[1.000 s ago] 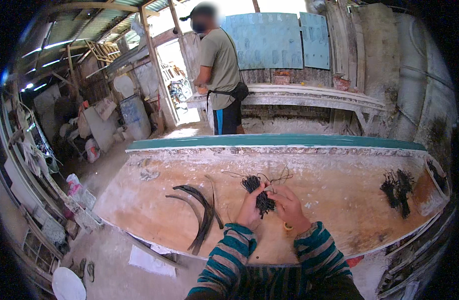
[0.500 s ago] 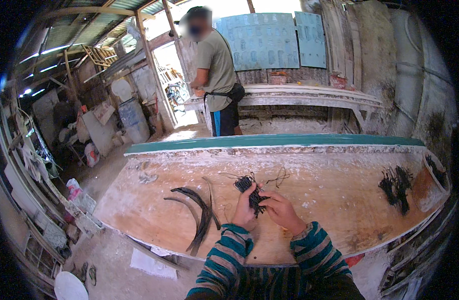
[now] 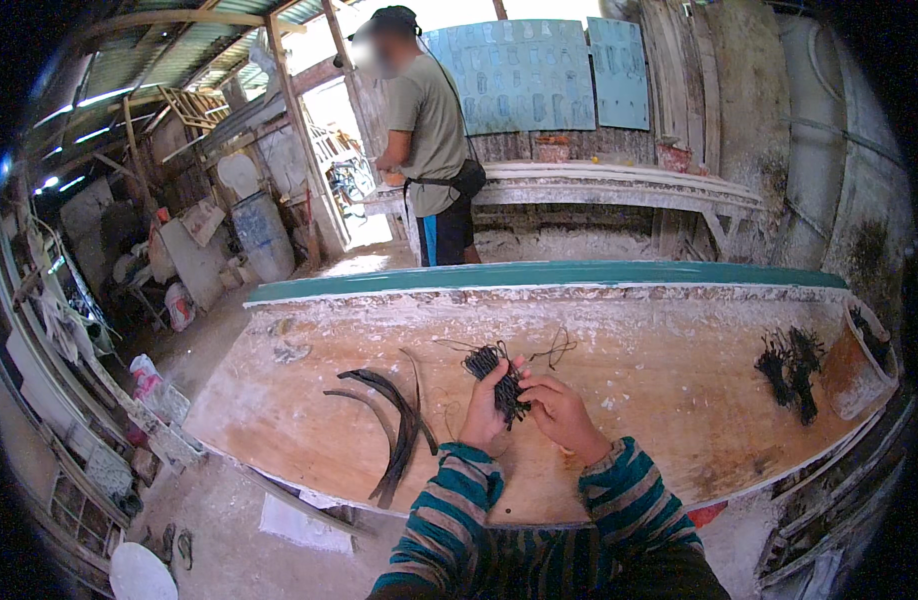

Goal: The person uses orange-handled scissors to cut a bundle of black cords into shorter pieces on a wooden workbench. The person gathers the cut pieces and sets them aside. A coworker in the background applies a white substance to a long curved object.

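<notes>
A bundle of thin black cords [image 3: 486,362] is gripped in my left hand [image 3: 487,410], the thumb lying across it. My right hand [image 3: 559,415] is closed at the bundle's right side, its fingertips pinched against the cord ends; whether it has a single strand is too small to make out. Left of my hands, several long curved black strips [image 3: 407,430] lie on the wooden tabletop [image 3: 299,420]. A thin loop of black cord [image 3: 556,347] rests just beyond my right hand.
More tied black bundles [image 3: 794,370] lie at the table's right end, beside a tilted whitish container [image 3: 859,370] with black pieces in it. A green strip [image 3: 539,273] edges the table's far side. Beyond it, a person [image 3: 429,140] stands by a white-dusted bench [image 3: 619,185].
The bundle in my left hand has turned slightly, showing more of its strands. My right fingers have shifted a little against it. The whole view has moved slightly.
</notes>
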Demonstrator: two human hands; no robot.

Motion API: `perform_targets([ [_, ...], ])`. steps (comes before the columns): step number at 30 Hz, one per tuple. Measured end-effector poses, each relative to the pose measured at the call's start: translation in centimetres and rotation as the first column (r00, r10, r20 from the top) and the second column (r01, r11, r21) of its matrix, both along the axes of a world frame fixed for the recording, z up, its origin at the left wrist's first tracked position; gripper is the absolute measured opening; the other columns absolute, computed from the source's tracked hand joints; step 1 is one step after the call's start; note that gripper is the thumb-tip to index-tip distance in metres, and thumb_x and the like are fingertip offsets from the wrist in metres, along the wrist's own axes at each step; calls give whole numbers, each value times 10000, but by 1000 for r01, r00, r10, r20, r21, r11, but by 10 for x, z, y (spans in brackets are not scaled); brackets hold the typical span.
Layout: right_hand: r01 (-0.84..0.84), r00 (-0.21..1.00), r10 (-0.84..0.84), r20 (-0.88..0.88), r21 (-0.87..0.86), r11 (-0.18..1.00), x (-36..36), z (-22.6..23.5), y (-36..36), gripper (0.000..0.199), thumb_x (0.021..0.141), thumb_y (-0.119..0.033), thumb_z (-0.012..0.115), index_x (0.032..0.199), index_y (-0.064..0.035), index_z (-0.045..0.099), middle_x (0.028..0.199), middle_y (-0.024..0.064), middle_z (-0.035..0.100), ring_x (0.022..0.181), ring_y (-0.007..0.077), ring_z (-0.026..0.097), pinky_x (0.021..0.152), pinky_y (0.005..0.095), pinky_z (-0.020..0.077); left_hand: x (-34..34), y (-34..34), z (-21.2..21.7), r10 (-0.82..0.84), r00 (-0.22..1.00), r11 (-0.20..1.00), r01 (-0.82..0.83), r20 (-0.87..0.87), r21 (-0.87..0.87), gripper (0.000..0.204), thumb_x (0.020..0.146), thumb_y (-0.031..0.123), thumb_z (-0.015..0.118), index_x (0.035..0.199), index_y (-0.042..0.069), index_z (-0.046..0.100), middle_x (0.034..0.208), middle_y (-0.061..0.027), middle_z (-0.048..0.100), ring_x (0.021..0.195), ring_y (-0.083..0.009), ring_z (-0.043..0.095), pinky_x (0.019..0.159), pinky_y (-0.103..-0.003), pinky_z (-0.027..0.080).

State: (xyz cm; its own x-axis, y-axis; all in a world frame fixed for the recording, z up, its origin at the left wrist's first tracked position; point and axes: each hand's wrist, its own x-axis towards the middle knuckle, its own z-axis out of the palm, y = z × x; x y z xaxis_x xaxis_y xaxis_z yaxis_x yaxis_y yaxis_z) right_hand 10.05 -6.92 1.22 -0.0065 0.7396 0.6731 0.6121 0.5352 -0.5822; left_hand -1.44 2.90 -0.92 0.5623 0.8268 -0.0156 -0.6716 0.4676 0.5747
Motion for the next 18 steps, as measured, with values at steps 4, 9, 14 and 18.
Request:
perform_targets([
  [4, -43, 999, 44, -18, 29, 999, 0, -1, 3, 202, 707, 33, 547, 885, -37, 614, 997, 120, 602, 957, 300, 571, 821, 372, 466, -2, 6, -6, -38, 998, 999, 38, -47, -5, 170, 844, 222, 601, 885, 73, 530, 835, -55, 592, 749, -176, 592, 663, -307, 509],
  [9, -29, 998, 24, 61, 95, 995, 6, 1, 6, 228, 663, 12, 571, 871, -63, 623, 952, 104, 614, 904, 305, 570, 828, 397, 430, 2, 6, -9, -16, 1000, 998, 16, -2, 58, 151, 856, 227, 585, 844, 91, 521, 758, -14, 548, 674, -139, 555, 617, -273, 481],
  [14, 177, 982, -182, 42, 94, 980, 23, 7, 7, 175, 677, 23, 556, 826, -40, 621, 839, 101, 619, 839, 277, 568, 787, 356, 412, -5, -5, 13, 161, 985, 984, -165, 58, 62, 126, 880, 195, 544, 934, 98, 484, 691, -9, 476, 658, -135, 502, 628, -282, 454],
  [18, 384, 923, -381, -46, 106, 917, 46, 0, 17, 124, 683, -27, 579, 796, -54, 623, 793, 88, 620, 795, 275, 570, 750, 365, 415, -7, 12, 1, 150, 985, 985, -156, 84, 71, 161, 885, 215, 535, 1006, 124, 481, 680, 23, 460, 653, -122, 488, 644, -290, 452],
])
